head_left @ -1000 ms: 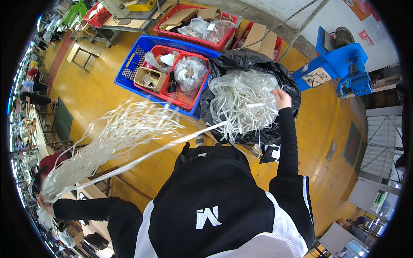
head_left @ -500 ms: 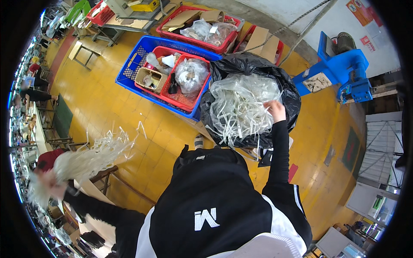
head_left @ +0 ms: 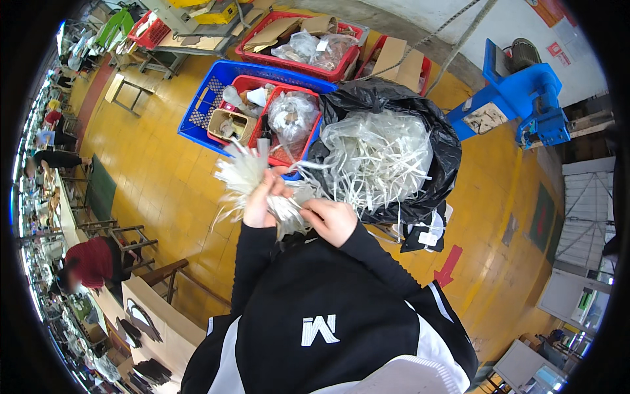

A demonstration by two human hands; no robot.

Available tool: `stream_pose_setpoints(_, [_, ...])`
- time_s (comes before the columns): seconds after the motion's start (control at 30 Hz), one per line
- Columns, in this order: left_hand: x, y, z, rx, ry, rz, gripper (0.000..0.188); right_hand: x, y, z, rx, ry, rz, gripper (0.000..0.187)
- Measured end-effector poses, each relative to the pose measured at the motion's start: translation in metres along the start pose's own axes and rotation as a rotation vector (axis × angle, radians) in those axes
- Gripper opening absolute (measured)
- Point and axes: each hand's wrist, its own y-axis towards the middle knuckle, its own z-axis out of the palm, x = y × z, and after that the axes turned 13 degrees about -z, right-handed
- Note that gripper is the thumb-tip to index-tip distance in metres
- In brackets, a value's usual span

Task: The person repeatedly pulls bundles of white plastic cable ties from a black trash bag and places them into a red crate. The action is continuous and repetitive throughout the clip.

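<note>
A bundle of whitish plastic strips (head_left: pixel 241 172) is gathered in front of my chest. My left hand (head_left: pixel 262 198) is closed around its middle, and the ends fan out above and below. Fingers pinched, my right hand (head_left: pixel 333 220) grips the loose strip ends on the bundle's right side. Just beyond that hand, a clear plastic bag (head_left: pixel 338 141) full of similar strips (head_left: pixel 390 164) sits inside a black garbage bag (head_left: pixel 443 141). Some strips hang over the bag's near edge.
A blue crate (head_left: pixel 197 108) holding red baskets (head_left: pixel 282 154) stands left of the bags. Red crates (head_left: pixel 259 54) lie behind it. A blue machine (head_left: pixel 508 98) stands at right. At far left, a person in a dark red top (head_left: pixel 95 261) bends by a long table (head_left: pixel 167 315).
My left hand has swung in from the far left with the bundle. My right hand has left the bag and come to the bundle, taking hold of its strips.
</note>
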Motion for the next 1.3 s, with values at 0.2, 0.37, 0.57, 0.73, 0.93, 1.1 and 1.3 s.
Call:
stream_pose_setpoints(0.2, [-0.047, -0.008, -0.034, -0.106, -0.095, 0.277, 0.025, -0.031, -0.034, -0.012, 0.209, -0.050, -0.038, 0.010])
stream_pose_setpoints(0.37, [-0.078, -0.022, -0.055, -0.084, -0.133, 0.458, 0.022, -0.052, -0.072, -0.015, 0.492, -0.011, 0.103, 0.016])
stream_pose_setpoints(0.57, [-0.102, -0.025, -0.057, -0.032, -0.168, 0.511, 0.017, -0.088, -0.102, -0.018, 0.674, -0.187, 0.428, 0.023])
stream_pose_setpoints(0.73, [-0.108, -0.033, -0.055, -0.278, -0.201, 0.570, 0.015, -0.108, -0.100, -0.002, 0.823, -0.358, 0.583, 0.026])
stream_pose_setpoints(0.93, [-0.131, -0.064, -0.084, -0.013, -0.240, 0.709, 0.022, -0.119, -0.093, 0.011, 0.828, -0.416, 0.573, 0.029])
stream_pose_setpoints(1.1, [-0.140, -0.081, -0.087, -0.079, -0.326, 0.773, 0.028, -0.135, -0.095, 0.013, 0.870, -0.374, 0.516, 0.029])
stream_pose_setpoints(1.3, [-0.146, -0.098, -0.108, -0.125, -0.258, 0.902, 0.018, -0.125, -0.085, 0.013, 0.860, -0.444, 0.502, 0.030])
